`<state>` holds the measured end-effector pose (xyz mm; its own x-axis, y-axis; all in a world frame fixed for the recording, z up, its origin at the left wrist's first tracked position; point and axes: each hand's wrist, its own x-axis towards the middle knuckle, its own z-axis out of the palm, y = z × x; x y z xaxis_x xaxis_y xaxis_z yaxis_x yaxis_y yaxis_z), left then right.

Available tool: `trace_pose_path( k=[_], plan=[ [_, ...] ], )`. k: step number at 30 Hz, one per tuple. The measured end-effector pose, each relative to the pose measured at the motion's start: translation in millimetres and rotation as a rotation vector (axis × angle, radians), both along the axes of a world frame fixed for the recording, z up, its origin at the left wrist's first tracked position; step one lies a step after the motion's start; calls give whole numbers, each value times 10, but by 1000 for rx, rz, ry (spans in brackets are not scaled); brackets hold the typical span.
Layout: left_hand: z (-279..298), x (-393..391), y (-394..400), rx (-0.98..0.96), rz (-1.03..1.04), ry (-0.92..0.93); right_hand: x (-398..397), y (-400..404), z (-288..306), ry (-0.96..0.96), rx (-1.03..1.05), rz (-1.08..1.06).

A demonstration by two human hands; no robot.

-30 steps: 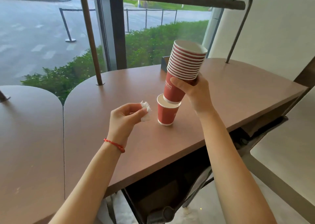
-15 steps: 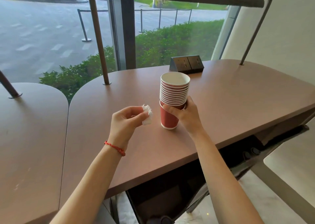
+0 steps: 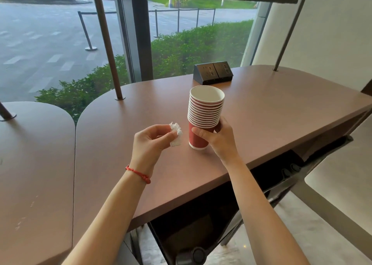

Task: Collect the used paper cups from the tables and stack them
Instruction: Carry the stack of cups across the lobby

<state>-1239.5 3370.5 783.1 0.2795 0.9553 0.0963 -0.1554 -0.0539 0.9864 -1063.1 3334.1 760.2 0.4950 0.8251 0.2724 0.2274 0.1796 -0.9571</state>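
The right hand curls around the lower part of the stack of red paper cups, which stands upright on the brown table near its front edge. Just left of the stack, the left hand pinches a crumpled white tissue between thumb and fingertips.

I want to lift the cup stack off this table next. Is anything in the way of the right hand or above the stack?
Nothing visible blocks it. The right hand already grips the stack of red cups standing on the table. The left hand holds a crumpled tissue beside it, apart from the cups.
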Motion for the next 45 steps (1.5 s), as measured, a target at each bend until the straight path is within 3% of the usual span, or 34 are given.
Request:
trace_pose_path(
  k=[10,18,25,33,45],
  plan=[
    [-54,288,-334,64,-205,20,51,-922,-27,75,47,-177],
    [-292,932,-1049,78,-521,97,152,-2247,-266,133,53,-527],
    [-606,1507,-1973,141,-774,199,183,-3467,-650,238,21,-813],
    [-1006,2171,-3449,-13,-1055,303,304,-5006,-962,323,-37,-1050],
    [-1002,2941,-5301,-6,-1338,340,684,-6667,-1043,373,-9,-1337]
  ],
)
